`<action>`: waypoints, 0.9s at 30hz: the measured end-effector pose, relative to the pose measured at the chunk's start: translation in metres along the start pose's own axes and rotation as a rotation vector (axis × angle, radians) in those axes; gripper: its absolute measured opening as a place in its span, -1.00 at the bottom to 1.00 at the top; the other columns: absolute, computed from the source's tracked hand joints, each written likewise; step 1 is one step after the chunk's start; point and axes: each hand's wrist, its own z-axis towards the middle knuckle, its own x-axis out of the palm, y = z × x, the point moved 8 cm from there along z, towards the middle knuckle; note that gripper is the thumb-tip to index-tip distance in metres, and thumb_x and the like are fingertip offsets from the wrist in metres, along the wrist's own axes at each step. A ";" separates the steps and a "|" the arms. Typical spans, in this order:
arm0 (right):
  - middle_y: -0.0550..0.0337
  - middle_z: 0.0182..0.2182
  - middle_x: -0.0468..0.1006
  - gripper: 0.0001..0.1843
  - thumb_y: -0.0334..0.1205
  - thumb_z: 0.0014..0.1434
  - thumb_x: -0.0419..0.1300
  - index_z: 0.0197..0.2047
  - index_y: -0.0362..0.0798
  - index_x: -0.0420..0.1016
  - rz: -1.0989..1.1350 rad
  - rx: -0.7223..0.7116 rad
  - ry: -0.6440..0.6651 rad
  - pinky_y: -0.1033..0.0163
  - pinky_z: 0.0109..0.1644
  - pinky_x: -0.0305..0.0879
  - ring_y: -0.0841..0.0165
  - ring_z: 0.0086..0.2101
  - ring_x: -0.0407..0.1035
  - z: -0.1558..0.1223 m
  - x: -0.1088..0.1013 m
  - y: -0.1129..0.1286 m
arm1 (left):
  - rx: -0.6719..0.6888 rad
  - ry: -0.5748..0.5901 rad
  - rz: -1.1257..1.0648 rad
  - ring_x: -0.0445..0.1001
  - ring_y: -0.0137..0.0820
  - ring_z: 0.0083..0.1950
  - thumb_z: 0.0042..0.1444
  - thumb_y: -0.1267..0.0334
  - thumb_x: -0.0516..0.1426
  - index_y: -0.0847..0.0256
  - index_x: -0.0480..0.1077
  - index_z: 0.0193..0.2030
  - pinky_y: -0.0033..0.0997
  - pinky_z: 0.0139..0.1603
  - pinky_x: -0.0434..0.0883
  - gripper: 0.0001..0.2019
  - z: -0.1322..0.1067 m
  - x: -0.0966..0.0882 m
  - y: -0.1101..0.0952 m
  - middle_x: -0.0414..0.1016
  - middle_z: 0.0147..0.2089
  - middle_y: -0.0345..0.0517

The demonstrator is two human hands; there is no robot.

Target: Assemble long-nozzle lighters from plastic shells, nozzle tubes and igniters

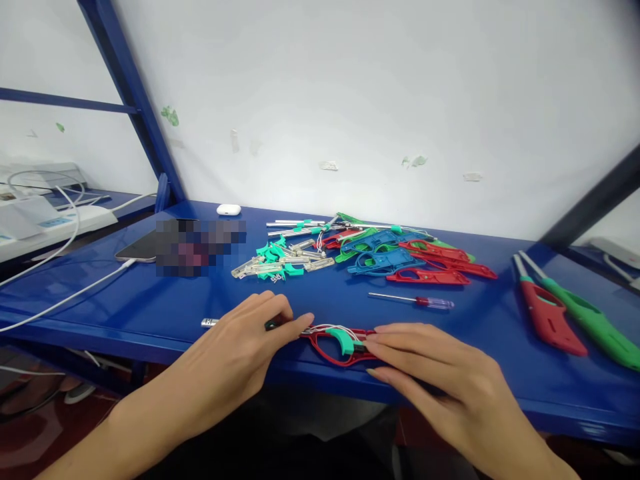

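Observation:
A red lighter half-shell (pixel 330 359) lies near the table's front edge between my hands. A teal trigger (pixel 345 341) and a thin white wire sit in it. My left hand (pixel 255 333) pinches the shell's left end, where a metal tube (pixel 209 323) sticks out past the fingers. Closed on the handle end is my right hand (pixel 440 367), its fingers covering most of that part. Beyond my hands lies a screwdriver (pixel 434 303) with a clear purple and red handle.
Behind are piles of blue, red and green half-shells (pixel 385 261), clear parts with teal triggers (pixel 280 261), and metal tubes (pixel 295 231). Two whole lighters (pixel 553 313) lie at right. At left are a phone (pixel 137 248) on a white cable and a white earbud case (pixel 229 209).

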 end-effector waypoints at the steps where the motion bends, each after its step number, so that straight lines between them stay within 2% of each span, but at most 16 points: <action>1: 0.28 0.03 0.70 -0.69 -0.30 0.40 0.27 0.18 0.11 0.57 -0.004 -0.010 0.008 0.23 0.18 0.49 0.31 0.04 0.56 -0.001 0.001 0.001 | 0.001 -0.008 -0.014 0.37 -0.29 -0.13 0.26 0.72 -0.08 0.07 0.30 0.36 -0.33 -0.15 0.36 -0.36 0.000 -0.001 0.000 0.36 -0.04 -0.06; 4: 0.23 0.03 0.70 -0.67 -0.32 0.42 0.26 0.21 0.06 0.55 -0.037 -0.037 0.025 0.18 0.18 0.49 0.29 0.06 0.54 -0.003 0.003 0.002 | -0.016 -0.001 -0.075 0.40 -0.30 -0.13 0.35 0.63 -0.06 0.07 0.38 0.26 -0.35 -0.15 0.39 -0.50 0.000 -0.004 0.000 0.39 -0.04 -0.07; 6: 0.22 0.04 0.69 -0.67 -0.33 0.43 0.24 0.22 0.04 0.53 -0.069 -0.055 0.040 0.14 0.19 0.48 0.29 0.07 0.53 -0.004 0.004 0.003 | -0.036 0.002 -0.121 0.44 -0.31 -0.07 0.41 0.55 -0.03 0.10 0.43 0.18 -0.35 -0.09 0.43 -0.61 0.001 -0.006 -0.002 0.39 0.01 -0.06; 8: 0.23 0.04 0.69 -0.66 -0.35 0.43 0.23 0.23 0.04 0.52 -0.092 -0.078 0.057 0.13 0.19 0.47 0.29 0.07 0.53 -0.004 0.005 0.004 | -0.048 -0.028 -0.148 0.46 -0.31 0.01 0.44 0.48 -0.01 0.11 0.43 0.18 -0.35 0.01 0.45 -0.68 0.003 -0.009 -0.006 0.38 0.08 -0.02; 10: 0.23 0.04 0.69 -0.66 -0.35 0.43 0.23 0.23 0.03 0.51 -0.100 -0.102 0.064 0.13 0.17 0.48 0.29 0.06 0.54 -0.005 0.006 0.005 | -0.027 -0.077 -0.153 0.45 -0.28 0.11 0.45 0.44 0.01 0.13 0.40 0.25 -0.31 0.11 0.46 -0.67 0.006 -0.012 -0.013 0.37 0.15 0.03; 12: 0.22 0.04 0.69 -0.66 -0.35 0.43 0.23 0.24 0.03 0.50 -0.101 -0.118 0.060 0.13 0.17 0.48 0.29 0.05 0.54 -0.005 0.006 0.005 | 0.048 -0.108 -0.147 0.42 -0.24 0.19 0.43 0.48 0.01 0.15 0.36 0.31 -0.25 0.19 0.45 -0.61 0.008 -0.013 -0.025 0.36 0.21 0.08; 16: 0.20 0.03 0.69 -0.66 -0.35 0.43 0.24 0.23 0.03 0.51 -0.096 -0.114 0.050 0.10 0.18 0.47 0.27 0.06 0.54 -0.005 0.005 0.003 | 0.167 -0.058 -0.137 0.37 -0.15 0.27 0.36 0.57 0.00 0.16 0.31 0.36 -0.09 0.25 0.45 -0.51 0.012 -0.005 -0.041 0.37 0.29 0.11; 21: 0.18 0.00 0.71 -0.67 -0.33 0.40 0.27 0.20 0.01 0.54 -0.049 -0.097 0.030 0.13 0.14 0.52 0.27 0.04 0.56 -0.003 0.004 0.003 | 0.169 -0.019 -0.157 0.35 -0.14 0.27 0.35 0.57 0.00 0.16 0.30 0.37 -0.03 0.27 0.43 -0.50 0.016 0.001 -0.040 0.42 0.30 0.08; 27: 0.17 -0.05 0.73 -0.71 -0.31 0.38 0.30 0.14 0.00 0.60 -0.014 -0.049 0.004 0.14 0.09 0.58 0.24 0.01 0.59 0.000 0.001 0.002 | 0.175 0.005 -0.219 0.34 -0.17 0.25 0.33 0.60 -0.03 0.16 0.32 0.32 -0.08 0.25 0.41 -0.50 0.016 0.000 -0.039 0.40 0.30 0.09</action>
